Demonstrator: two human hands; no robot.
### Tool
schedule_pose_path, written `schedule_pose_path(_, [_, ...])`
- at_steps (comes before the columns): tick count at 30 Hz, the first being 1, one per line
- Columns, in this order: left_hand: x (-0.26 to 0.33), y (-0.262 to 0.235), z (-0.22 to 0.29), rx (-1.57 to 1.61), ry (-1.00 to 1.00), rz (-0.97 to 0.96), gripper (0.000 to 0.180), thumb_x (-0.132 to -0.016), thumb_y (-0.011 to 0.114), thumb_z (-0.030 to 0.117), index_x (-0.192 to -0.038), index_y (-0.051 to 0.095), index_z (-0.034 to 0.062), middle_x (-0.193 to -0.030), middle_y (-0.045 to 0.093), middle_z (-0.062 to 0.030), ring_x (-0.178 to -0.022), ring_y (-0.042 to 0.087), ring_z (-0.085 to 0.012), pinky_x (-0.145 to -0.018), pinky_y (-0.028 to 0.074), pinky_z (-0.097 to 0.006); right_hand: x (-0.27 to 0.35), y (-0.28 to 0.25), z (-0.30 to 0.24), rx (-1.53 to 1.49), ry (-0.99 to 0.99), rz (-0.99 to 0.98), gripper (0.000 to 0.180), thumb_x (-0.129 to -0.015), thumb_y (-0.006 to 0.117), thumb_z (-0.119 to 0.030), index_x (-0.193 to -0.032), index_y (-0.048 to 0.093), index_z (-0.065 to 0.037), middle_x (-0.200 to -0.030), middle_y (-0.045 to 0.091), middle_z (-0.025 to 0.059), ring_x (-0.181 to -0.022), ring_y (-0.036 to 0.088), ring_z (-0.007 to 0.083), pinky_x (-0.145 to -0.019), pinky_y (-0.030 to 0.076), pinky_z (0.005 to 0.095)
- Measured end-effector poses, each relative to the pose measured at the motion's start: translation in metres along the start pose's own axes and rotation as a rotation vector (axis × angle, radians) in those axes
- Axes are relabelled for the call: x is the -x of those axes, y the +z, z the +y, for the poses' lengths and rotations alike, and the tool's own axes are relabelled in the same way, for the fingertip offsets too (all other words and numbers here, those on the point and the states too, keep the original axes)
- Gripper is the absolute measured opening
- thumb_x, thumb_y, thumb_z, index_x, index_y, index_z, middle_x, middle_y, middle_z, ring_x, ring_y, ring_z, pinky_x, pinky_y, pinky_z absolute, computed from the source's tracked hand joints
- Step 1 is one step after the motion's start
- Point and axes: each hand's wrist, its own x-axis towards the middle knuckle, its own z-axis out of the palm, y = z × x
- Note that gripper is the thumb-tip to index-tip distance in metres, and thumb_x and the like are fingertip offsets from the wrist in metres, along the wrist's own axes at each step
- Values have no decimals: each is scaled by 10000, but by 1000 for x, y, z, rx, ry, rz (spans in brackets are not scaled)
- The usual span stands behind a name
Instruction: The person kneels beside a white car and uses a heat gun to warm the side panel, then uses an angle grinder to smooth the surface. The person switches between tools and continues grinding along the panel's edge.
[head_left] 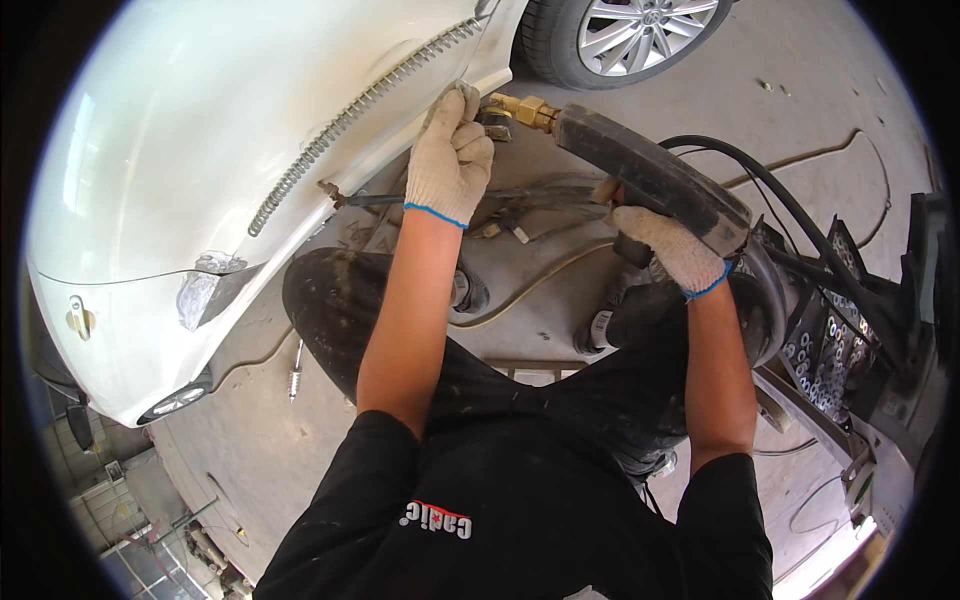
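Note:
My left hand, in a white knit glove, presses on the lower edge of a white car body panel, fingers closed at the end of a row of wavy welded wire. My right hand, also gloved, grips the handle of a black gun-shaped welding tool. The tool's brass tip points at the panel edge, right next to my left fingers. A thick black cable runs from the tool's rear toward the right.
A car wheel with a silver rim stands at the top. A metal rod pokes out beside my left wrist. A screwdriver-like tool lies on the concrete floor. A black machine with trays of small silver parts stands at right.

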Motion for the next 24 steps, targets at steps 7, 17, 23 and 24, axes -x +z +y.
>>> schedule_pose_path(7, [9, 14, -10, -10, -39, 11, 44, -989, 599, 106, -963, 611, 73, -828, 601, 3, -515, 298, -16, -423, 230, -170, -1, 2, 3, 29, -9, 19, 245, -809, 622, -31, -1043, 695, -46, -954, 669, 3, -910, 594, 94, -824, 497, 278])
schedule_pose_path(17, [7, 17, -14, 16, -16, 82, 33, -986, 590, 97, -955, 582, 88, -812, 561, 12, -519, 312, -21, -422, 262, -168, -3, 2, 3, -18, -24, -7, 255, -812, 628, -21, -1058, 691, -44, -967, 668, 2, -915, 589, 93, -839, 501, 285])
schedule_pose_path(23, [10, 20, -17, -27, -6, 93, 30, -979, 594, 99, -955, 580, 87, -812, 546, 9, -524, 317, -29, -424, 268, -173, -4, 4, 1, -42, -11, -11, 238, -813, 635, -28, -1043, 693, -43, -955, 665, 0, -916, 588, 92, -836, 501, 282])
schedule_pose_path(24, [12, 21, -16, -35, -7, 99, 31, -976, 595, 99, -951, 580, 88, -811, 541, 8, -527, 318, -30, -426, 270, -174, -4, 5, 1, -65, -11, -8, 258, -806, 653, -46, -1062, 684, -36, -961, 662, 15, -910, 594, 109, -827, 512, 293])
